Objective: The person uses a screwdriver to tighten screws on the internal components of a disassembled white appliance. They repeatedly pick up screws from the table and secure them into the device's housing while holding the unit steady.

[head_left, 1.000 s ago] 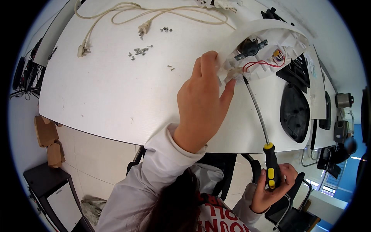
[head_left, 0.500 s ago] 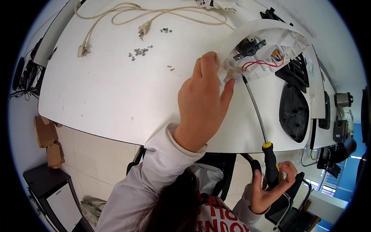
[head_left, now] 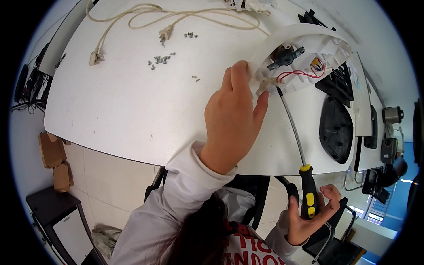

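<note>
White shell at the far right part of the table, close to its right edge, hollow side showing: black bracket, red wires, translucent piece at the near rim. Screwdriver tip just beside that piece; exact seat too small to tell. Left hand partly closed on the shell's rim, thumb against the translucent piece. Right hand loosely cupped round the black-and-yellow handle, past the table's near edge, fingers half curled. To turn well, keep the shaft in line with any screw head under the tip, press steadily, brace the rim firmly, and keep the tip off the red wires. Black cover toward the table's near right corner. Left of the left hand, 2 small screws; farther off, 2 screw clusters; pale cord toward the far left corner.
</note>
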The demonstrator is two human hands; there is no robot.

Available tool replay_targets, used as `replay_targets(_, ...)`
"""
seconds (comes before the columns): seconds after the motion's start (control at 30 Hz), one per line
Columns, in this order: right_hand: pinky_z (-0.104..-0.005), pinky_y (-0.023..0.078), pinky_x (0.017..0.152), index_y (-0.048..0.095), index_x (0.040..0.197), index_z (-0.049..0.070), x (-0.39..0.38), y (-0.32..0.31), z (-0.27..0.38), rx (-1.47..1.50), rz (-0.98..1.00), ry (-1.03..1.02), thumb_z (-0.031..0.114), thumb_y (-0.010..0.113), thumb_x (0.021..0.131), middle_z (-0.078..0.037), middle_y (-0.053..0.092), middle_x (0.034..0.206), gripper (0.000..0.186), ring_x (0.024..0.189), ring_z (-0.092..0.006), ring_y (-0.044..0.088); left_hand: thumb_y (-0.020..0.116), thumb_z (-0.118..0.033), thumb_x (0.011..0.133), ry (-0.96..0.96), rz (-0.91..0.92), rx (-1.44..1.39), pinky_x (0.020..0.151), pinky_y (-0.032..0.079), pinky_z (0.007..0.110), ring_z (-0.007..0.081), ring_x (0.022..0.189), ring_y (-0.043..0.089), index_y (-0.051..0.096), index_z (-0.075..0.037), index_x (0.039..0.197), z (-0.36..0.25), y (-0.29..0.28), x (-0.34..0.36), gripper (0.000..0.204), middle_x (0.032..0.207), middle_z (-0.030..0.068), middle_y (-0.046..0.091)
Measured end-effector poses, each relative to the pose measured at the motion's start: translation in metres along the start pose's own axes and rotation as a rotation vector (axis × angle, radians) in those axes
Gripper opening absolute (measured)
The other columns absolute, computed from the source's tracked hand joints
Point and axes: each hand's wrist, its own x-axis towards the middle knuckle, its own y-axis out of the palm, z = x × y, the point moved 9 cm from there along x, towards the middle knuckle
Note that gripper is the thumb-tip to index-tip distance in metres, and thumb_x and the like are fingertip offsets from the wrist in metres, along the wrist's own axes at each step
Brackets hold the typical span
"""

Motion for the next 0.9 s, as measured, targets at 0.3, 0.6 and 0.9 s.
replay_targets(0.3,-0.0242,0.041,0.068,0.056,0.107,-0.003,0.001,-0.005,-0.023,-0.098,0.185,0.116,0.023,0.065,0.083,-0.012,0.051,0.095,0.037,0.076,-0.0167,0.052,0.069,-0.006,0.074,0.016,0.001,0.007,0.059,0.048,0.038,0.0342,0.071,0.061,0.040,0.001,0.115,-0.002,0.000,0.001,0.051,0.101,0.0171,0.056)
replay_targets(0.6,-0.0263,0.043,0.073,0.041,0.121,0.001,0.001,0.005,-0.009,-0.080,0.120,-0.039,0.004,0.069,0.074,-0.011,0.047,0.107,0.054,0.084,-0.0176,0.051,0.070,-0.006,0.073,0.035,-0.021,0.027,0.059,0.048,0.038,0.0334,0.069,0.060,0.040,0.002,0.115,-0.003,-0.001,-0.002,0.052,0.098,0.0163,0.056)
replay_targets(0.9,-0.0256,0.039,0.064,0.052,0.107,-0.002,0.001,0.004,-0.028,-0.098,0.261,0.195,0.016,0.065,0.082,-0.013,0.055,0.088,0.034,0.070,-0.0167,0.050,0.071,-0.015,0.077,-0.042,0.037,0.011,0.069,0.049,0.037,0.0308,0.086,0.059,0.040,0.001,0.119,0.002,0.003,-0.002,0.055,0.099,0.0179,0.056)
